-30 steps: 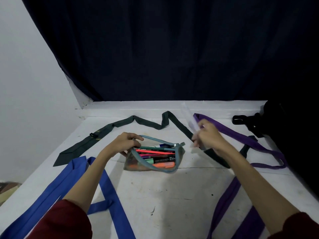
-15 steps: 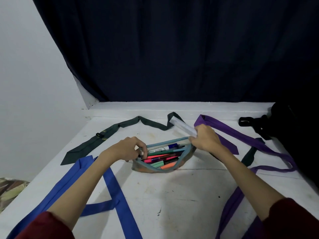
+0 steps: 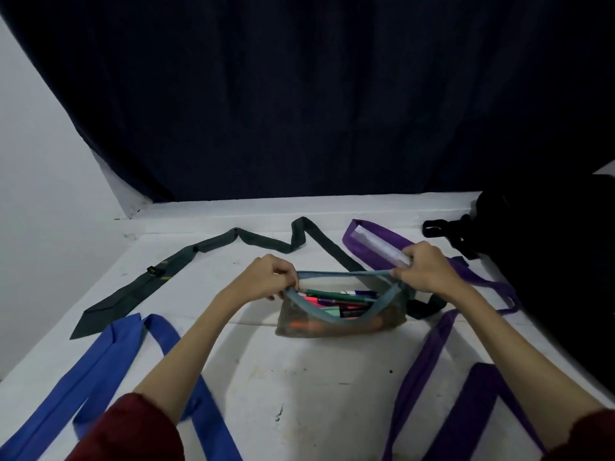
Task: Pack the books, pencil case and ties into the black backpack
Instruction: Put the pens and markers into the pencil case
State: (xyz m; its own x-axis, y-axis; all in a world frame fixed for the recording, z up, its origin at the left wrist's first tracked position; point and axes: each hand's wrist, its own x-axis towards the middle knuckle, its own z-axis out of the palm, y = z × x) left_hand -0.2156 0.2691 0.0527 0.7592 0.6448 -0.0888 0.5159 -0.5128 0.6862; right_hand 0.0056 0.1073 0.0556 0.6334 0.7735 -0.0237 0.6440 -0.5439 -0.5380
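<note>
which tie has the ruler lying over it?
The purple tie, far right of the pencil case: the clear ruler in the right hand crosses its fold. Green and blue ties lie left.

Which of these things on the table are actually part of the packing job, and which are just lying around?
Part of the job:
- pencil case, open, full of pens, gripped by the left hand and right hand
- ruler, also in the right hand
- green tie
- blue tie
- purple tie
- black backpack

Just there:
- dark curtain
- white table
</note>
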